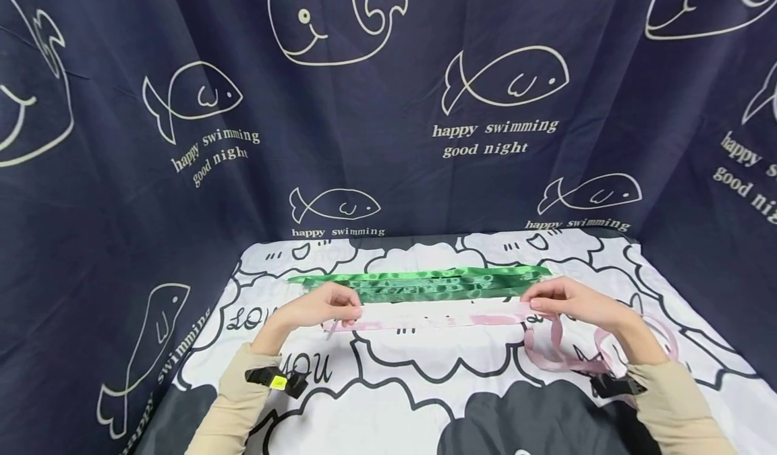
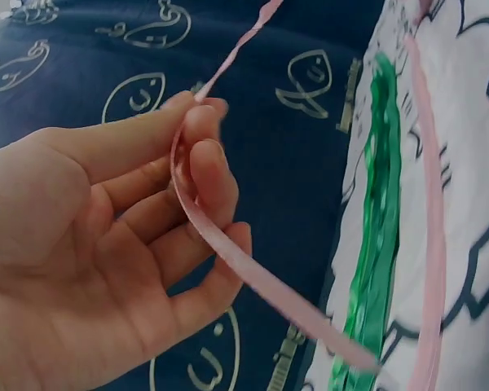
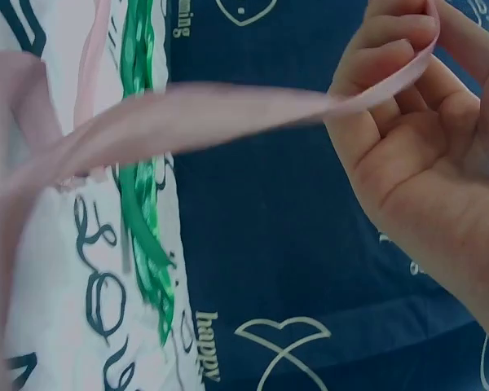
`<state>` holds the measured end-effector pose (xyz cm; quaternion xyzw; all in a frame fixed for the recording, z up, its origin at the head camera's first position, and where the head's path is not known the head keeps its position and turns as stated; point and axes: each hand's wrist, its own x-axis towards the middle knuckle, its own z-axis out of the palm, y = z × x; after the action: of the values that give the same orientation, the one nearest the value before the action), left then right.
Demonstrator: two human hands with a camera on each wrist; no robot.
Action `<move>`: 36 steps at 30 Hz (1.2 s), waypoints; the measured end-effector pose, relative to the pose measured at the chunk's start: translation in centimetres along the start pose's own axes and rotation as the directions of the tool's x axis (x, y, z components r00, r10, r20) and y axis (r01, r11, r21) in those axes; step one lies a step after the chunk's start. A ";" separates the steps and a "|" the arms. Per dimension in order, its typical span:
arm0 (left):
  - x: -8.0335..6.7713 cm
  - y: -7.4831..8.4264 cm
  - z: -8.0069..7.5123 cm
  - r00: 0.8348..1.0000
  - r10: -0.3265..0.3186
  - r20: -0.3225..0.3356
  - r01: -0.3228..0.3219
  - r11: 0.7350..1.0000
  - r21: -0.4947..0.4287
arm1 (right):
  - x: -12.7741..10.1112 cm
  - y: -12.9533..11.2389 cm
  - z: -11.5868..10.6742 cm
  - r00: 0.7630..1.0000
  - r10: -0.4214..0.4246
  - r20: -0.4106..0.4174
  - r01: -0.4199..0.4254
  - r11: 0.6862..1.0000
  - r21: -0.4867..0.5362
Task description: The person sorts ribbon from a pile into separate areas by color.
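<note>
A narrow pink ribbon (image 2: pixel 265 285) runs between my two hands, raised off the table. My left hand (image 1: pixel 328 305) pinches it near one end between thumb and forefinger; a short tail hangs past the palm in the left wrist view. Some distance to the right, my right hand (image 1: pixel 573 300) pinches the same ribbon with thumb and fingertips. From there its long loose part (image 3: pixel 220 118) drops in curls under the right forearm. Below the hands, another pink strip (image 2: pixel 430 220) lies straight on the cloth. Several green satin ribbons (image 1: pixel 419 285) lie side by side just beyond it.
A white and dark patterned cloth (image 1: pixel 388 414) covers the table. Navy curtains (image 1: pixel 388 125) with fish and whale drawings stand behind and at both sides. Loose pink loops (image 1: pixel 555 360) spread on the cloth at the right. Black straps circle both wrists.
</note>
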<state>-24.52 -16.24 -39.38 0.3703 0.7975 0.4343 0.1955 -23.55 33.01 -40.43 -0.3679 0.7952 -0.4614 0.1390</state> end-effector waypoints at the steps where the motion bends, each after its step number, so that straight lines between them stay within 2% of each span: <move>1: -0.3 -0.3 -0.3 1.000 -0.008 0.007 0.008 1.000 0.013 | -0.2 0.2 -0.2 1.000 0.007 0.012 -0.007 1.000 0.010; 7: -2.5 -2.1 -1.4 0.994 -0.083 0.068 0.080 0.996 0.040 | -0.9 1.4 -0.7 0.994 0.048 0.098 -0.053 0.997 0.056; 13: -3.9 -3.1 -2.2 0.979 -0.156 0.130 0.152 0.988 0.040 | -1.3 3.0 -1.1 0.984 0.126 0.123 -0.136 0.988 0.072; 18: -5.2 -4.1 -3.0 0.967 -0.227 0.114 0.218 0.972 0.085 | -1.7 4.5 -1.3 0.973 0.168 0.155 -0.186 0.977 0.106; 24: -7.3 -5.1 -3.8 0.950 -0.296 0.096 0.281 0.948 0.147 | -2.5 5.6 -1.6 0.973 0.192 0.125 -0.204 0.975 0.091; 26: -7.9 -5.5 -4.0 0.940 -0.327 0.094 0.310 0.937 0.160 | -2.8 5.8 -1.7 0.975 0.196 0.109 -0.206 0.975 0.088; 31: -9.2 -6.3 -4.3 0.917 -0.386 0.098 0.372 0.918 0.137 | -3.6 6.0 -2.3 0.974 0.217 0.063 -0.223 0.971 0.091; 34: -9.8 -6.5 -4.5 0.918 -0.383 0.099 0.374 0.922 0.102 | -4.1 5.9 -2.8 0.978 0.202 0.048 -0.206 0.974 0.096; 36: -10.2 -6.7 -4.7 0.926 -0.365 0.096 0.357 0.930 0.090 | -4.4 5.8 -3.2 0.983 0.177 0.039 -0.181 0.978 0.102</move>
<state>-23.68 -28.84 -42.50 0.2473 0.8548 0.3414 0.3028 -24.93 39.90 -44.11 -0.2939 0.7975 -0.4827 0.2112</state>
